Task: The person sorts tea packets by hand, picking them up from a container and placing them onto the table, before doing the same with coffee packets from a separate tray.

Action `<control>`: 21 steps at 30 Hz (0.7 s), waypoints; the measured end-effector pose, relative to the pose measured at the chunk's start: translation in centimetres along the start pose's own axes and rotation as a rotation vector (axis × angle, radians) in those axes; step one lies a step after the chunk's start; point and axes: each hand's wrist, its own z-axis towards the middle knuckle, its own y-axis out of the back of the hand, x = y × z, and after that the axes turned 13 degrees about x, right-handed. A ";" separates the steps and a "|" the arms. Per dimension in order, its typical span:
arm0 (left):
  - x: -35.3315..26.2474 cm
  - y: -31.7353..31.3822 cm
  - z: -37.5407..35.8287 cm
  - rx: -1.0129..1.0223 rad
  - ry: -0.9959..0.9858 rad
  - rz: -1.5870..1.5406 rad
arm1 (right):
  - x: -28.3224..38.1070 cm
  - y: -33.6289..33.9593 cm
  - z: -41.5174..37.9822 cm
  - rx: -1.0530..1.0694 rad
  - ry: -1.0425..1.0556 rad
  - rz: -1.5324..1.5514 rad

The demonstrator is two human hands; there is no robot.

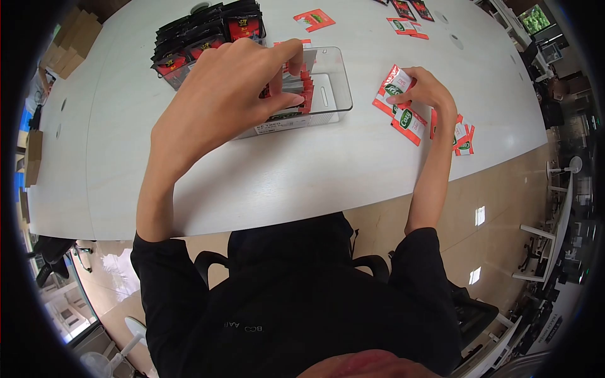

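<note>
A clear plastic bin (340, 79) stands on the white table, with a row of red-edged packets (307, 88) inside. My left hand (233, 88) is over the bin, its thumb and fingers apart and curved above the packets; nothing shows held between them. To the right, my right hand (425, 89) pinches a red and white packet with a green label (394, 85). Touching its lower side, another such packet (409, 124) lies on the table. More of these packets (464, 140) lie in a loose group beside my right wrist.
A second bin full of black and red packets (201, 38) stands behind my left hand. Single packets (314, 20) and a small group (408, 27) lie farther back on the table (283, 176). Cardboard boxes (72, 47) are at the far left.
</note>
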 end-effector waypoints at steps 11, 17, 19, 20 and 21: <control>-0.2 0.0 0.4 0.041 0.021 -0.026 | -0.7 0.0 2.4 -0.367 0.058 0.102; -0.1 -0.3 0.6 0.039 0.030 -0.034 | 0.7 -0.6 2.6 -0.371 0.344 0.531; -0.1 -0.4 0.7 0.050 0.043 -0.042 | 2.1 -1.1 2.6 -0.375 0.436 0.600; 0.1 -0.6 0.8 0.033 0.018 -0.044 | 2.8 -1.3 2.4 -0.436 0.530 0.529; 0.2 -0.9 1.0 0.016 -0.006 -0.045 | 3.5 -1.4 2.1 -0.495 0.625 0.457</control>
